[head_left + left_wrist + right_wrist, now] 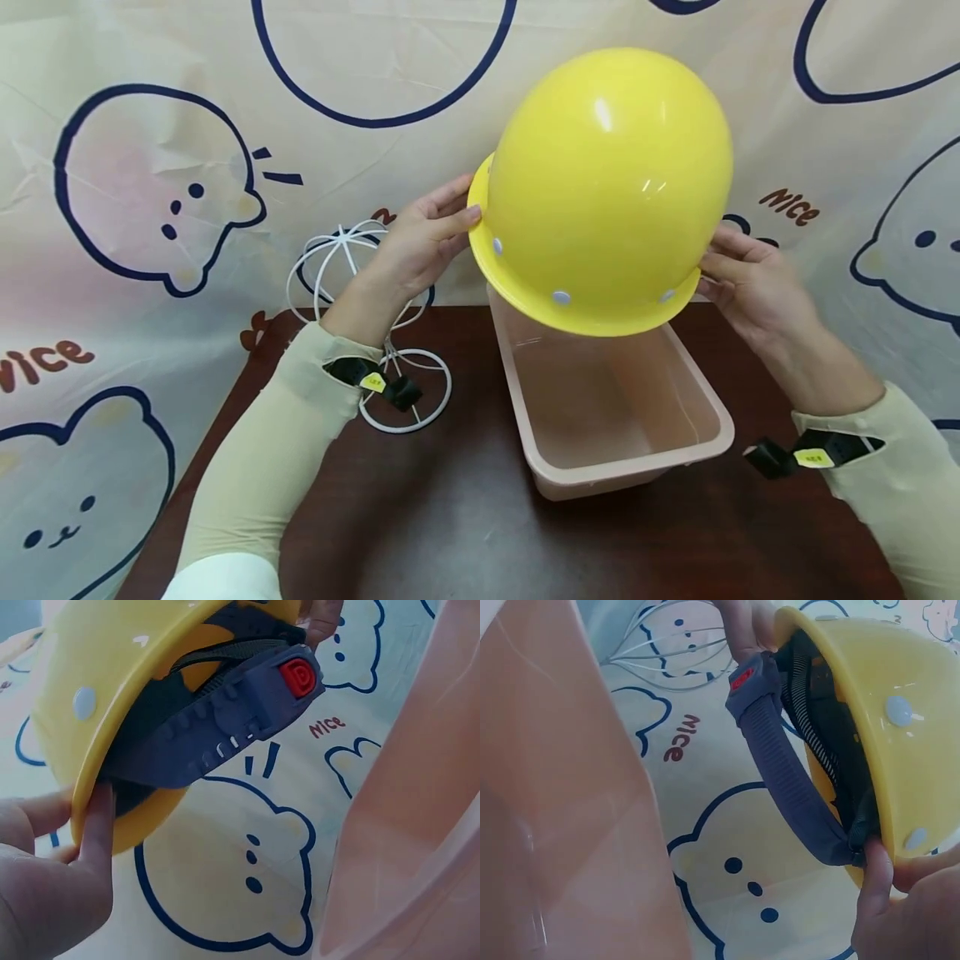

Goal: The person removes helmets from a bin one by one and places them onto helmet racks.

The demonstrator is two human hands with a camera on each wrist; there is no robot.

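Note:
A yellow hard hat [611, 183] is held up over the back part of a pink plastic bin [536, 425], crown upward and tilted. My left hand [427, 237] pinches its brim on the left side. On the opposite side my right hand [757, 287] grips the brim, its fingers partly hidden behind the shell. The left wrist view shows the dark headband strap [187, 739] inside, with a red adjuster button [298, 677]. In the right wrist view, thumb and fingers of the right hand [907, 900] close on the rim beside the strap's end.
A white wire stand [405, 392] with a rounded cage top stands on the dark wooden table [420, 508], behind my left forearm. A printed cloth [390, 158] with bear drawings hangs close behind the table.

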